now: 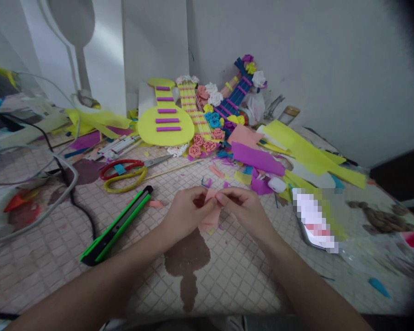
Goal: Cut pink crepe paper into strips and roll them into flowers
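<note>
A small strip of pink crepe paper [212, 216] is held between both hands, just above the tiled tabletop. My left hand [185, 208] pinches it between thumb and fingers from the left. From the right, the thumb and forefinger of my right hand [243, 204] grip its upper edge. Part of the strip is hidden behind the fingers. Beyond the hands lie small paper scraps and a pink offcut [216, 172]. To the left rest a green utility knife [119, 225] and scissors [131, 172] with one red and one yellow handle loop.
A yellow paper guitar [165, 126] leans at the back beside a blue one [236, 94] with paper flowers. Purple paper [257, 158] and yellow paper sheets [303, 149] lie right of centre. A phone [315, 223] lies at right; a black cable [77, 202] and white cords are at left.
</note>
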Demonstrator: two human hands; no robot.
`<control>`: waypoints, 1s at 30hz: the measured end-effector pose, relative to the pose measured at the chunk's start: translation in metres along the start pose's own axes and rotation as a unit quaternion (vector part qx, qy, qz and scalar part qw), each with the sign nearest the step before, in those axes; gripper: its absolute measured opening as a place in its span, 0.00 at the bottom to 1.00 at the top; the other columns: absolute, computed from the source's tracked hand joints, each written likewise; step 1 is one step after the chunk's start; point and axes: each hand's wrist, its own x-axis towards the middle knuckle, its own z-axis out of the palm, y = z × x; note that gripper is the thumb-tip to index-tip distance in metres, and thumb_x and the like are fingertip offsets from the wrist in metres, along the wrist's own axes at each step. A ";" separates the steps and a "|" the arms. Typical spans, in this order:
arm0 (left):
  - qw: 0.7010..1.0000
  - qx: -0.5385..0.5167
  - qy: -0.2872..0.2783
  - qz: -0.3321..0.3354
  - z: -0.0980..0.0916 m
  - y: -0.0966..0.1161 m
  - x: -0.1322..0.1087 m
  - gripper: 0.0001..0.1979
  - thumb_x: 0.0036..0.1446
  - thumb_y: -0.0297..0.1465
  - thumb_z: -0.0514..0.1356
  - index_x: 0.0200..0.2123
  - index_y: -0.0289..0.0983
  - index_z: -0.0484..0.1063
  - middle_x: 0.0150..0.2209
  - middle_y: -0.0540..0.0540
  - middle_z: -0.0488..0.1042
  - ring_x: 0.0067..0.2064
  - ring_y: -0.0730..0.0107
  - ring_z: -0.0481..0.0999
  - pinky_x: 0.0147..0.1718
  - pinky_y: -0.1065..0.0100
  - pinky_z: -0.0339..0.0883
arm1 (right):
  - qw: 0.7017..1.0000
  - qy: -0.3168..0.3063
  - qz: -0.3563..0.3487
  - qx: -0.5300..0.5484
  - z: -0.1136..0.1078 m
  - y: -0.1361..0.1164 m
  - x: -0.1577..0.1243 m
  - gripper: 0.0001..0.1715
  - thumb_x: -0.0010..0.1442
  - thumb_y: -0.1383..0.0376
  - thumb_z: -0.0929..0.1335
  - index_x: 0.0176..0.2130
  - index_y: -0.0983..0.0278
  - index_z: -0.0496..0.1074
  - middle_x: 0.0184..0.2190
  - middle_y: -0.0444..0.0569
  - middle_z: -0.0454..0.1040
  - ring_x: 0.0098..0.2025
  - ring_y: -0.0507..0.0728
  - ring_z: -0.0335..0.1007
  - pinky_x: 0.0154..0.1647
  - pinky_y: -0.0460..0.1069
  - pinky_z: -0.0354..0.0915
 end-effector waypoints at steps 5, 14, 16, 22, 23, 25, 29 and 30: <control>0.997 -0.052 0.047 0.044 -0.001 -0.003 0.001 0.05 0.52 0.32 0.56 0.31 0.36 0.63 0.26 0.52 0.67 0.29 0.74 0.68 0.28 0.72 0.62 | 0.998 0.004 0.047 0.038 0.000 -0.001 0.000 0.08 0.51 0.61 0.69 0.26 0.63 0.74 0.24 0.44 0.73 0.27 0.52 0.67 0.29 0.48 0.62; 0.996 -0.083 0.015 0.040 0.000 -0.003 0.000 0.02 0.50 0.28 0.55 0.30 0.36 0.65 0.30 0.50 0.69 0.30 0.74 0.70 0.26 0.73 0.63 | 0.996 0.009 0.059 0.067 -0.003 0.002 0.002 0.06 0.50 0.61 0.70 0.26 0.62 0.75 0.24 0.44 0.75 0.28 0.52 0.68 0.31 0.48 0.63; 0.994 -0.101 0.021 0.032 0.000 -0.002 0.001 0.03 0.51 0.29 0.55 0.29 0.35 0.66 0.29 0.50 0.68 0.29 0.75 0.69 0.26 0.73 0.63 | 0.996 0.007 0.061 0.070 -0.003 0.003 0.002 0.07 0.50 0.61 0.70 0.25 0.62 0.75 0.24 0.44 0.74 0.27 0.51 0.67 0.30 0.47 0.63; 0.990 -0.134 0.037 0.020 0.000 -0.004 0.003 0.07 0.51 0.32 0.59 0.31 0.36 0.64 0.30 0.51 0.67 0.31 0.76 0.70 0.29 0.73 0.64 | 0.991 -0.006 0.086 0.098 -0.003 0.005 0.002 0.07 0.50 0.62 0.70 0.24 0.62 0.75 0.21 0.42 0.71 0.25 0.49 0.63 0.28 0.46 0.60; 0.991 -0.130 0.039 0.021 0.000 -0.004 0.003 0.07 0.51 0.32 0.59 0.31 0.36 0.64 0.30 0.51 0.68 0.31 0.76 0.70 0.29 0.73 0.64 | 0.991 -0.008 0.091 0.101 -0.003 0.004 0.001 0.07 0.50 0.62 0.71 0.25 0.63 0.75 0.21 0.42 0.70 0.25 0.49 0.63 0.28 0.46 0.60; 0.991 -0.122 0.039 0.026 0.001 -0.006 0.003 0.06 0.52 0.31 0.58 0.30 0.36 0.64 0.29 0.51 0.68 0.30 0.76 0.69 0.28 0.73 0.64 | 0.989 -0.013 0.098 0.110 -0.003 0.003 0.001 0.07 0.49 0.61 0.71 0.25 0.63 0.76 0.21 0.42 0.71 0.25 0.49 0.63 0.28 0.46 0.60; 0.994 -0.094 0.035 0.049 0.002 -0.007 0.001 0.03 0.52 0.29 0.57 0.30 0.36 0.65 0.28 0.51 0.68 0.29 0.75 0.70 0.28 0.73 0.64 | 0.987 -0.016 0.101 0.126 -0.003 0.003 0.001 0.07 0.49 0.61 0.71 0.25 0.62 0.76 0.22 0.42 0.72 0.25 0.49 0.64 0.28 0.45 0.60; 0.994 -0.085 0.034 0.055 0.002 -0.007 0.001 0.02 0.52 0.28 0.56 0.30 0.36 0.65 0.28 0.51 0.69 0.29 0.75 0.70 0.29 0.73 0.64 | 0.987 -0.017 0.100 0.126 -0.002 0.004 0.001 0.07 0.49 0.61 0.71 0.25 0.62 0.76 0.22 0.42 0.72 0.26 0.49 0.65 0.29 0.45 0.60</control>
